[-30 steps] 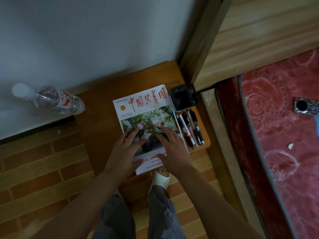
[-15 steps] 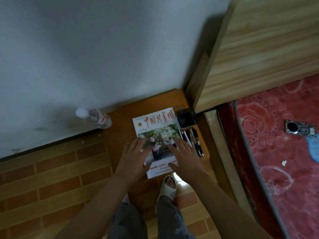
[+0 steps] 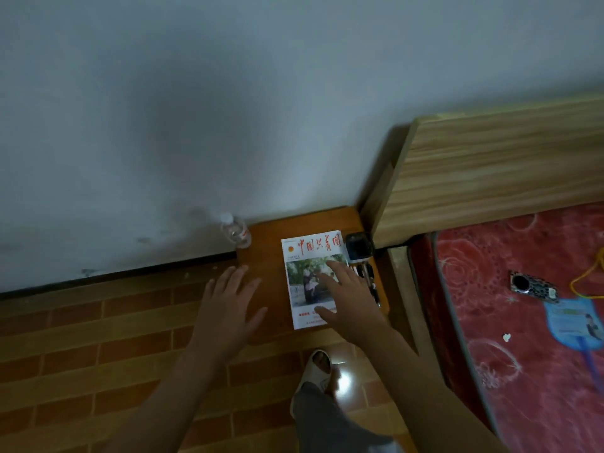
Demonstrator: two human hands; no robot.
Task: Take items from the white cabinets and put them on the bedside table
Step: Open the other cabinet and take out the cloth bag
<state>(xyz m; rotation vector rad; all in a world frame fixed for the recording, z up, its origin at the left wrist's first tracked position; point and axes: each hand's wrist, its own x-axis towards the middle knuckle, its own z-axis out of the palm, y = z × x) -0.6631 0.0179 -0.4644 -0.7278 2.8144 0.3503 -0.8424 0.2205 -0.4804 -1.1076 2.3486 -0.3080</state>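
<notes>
Hands hover spread and empty above a small wooden worktop (image 3: 264, 253) wedged between a pale wall and a bed's headboard (image 3: 490, 178). Seen from above, a magazine (image 3: 309, 256) lies flat on the worktop, its long axis running away from the person toward the wall, red title at the far end. The right hand (image 3: 349, 299) is over the magazine's near half, fingers straight and splayed, holding nothing; whether it touches the cover cannot be told. The left hand (image 3: 228, 308) floats to the magazine's left, clear of it, also flat and empty. Just right of the magazine sit a dark boxy object (image 3: 359, 246) and a row of pens (image 3: 369, 276). A clear water bottle (image 3: 236, 231) stands at the worktop's far left corner by the wall. Judging by this, the magazine looks already delivered, with the right hand nearer it.
</notes>
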